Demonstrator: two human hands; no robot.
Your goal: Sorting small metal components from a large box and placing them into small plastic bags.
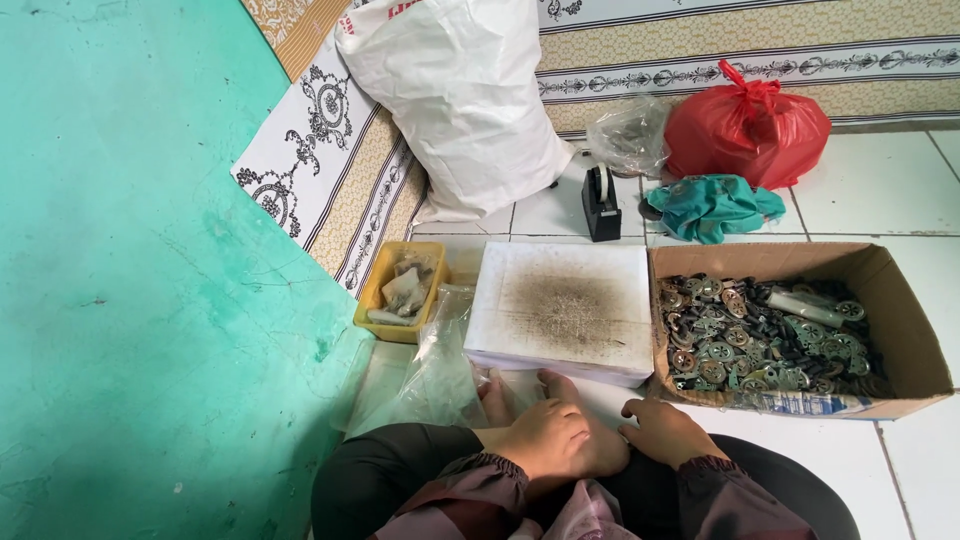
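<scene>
Both hands are rested low on the crossed feet: the left hand [545,440] is curled loosely, the right hand [665,432] lies flat, neither holding anything. The open brown cardboard box of small metal parts [765,345] is seen just far-right; the stained white block [560,310] ahead is best kept steady.

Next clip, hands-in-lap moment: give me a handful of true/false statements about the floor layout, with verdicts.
1. The cardboard box holds small metal parts. True.
2. The left hand grips the tape dispenser. False: it rests on a bare foot; the dispenser stands far off.
3. The red bag is tied shut. True.
4. The yellow tray lies right of the white block. False: left of it.
5. The right hand is inside the box. False: it lies near the foot.
</scene>
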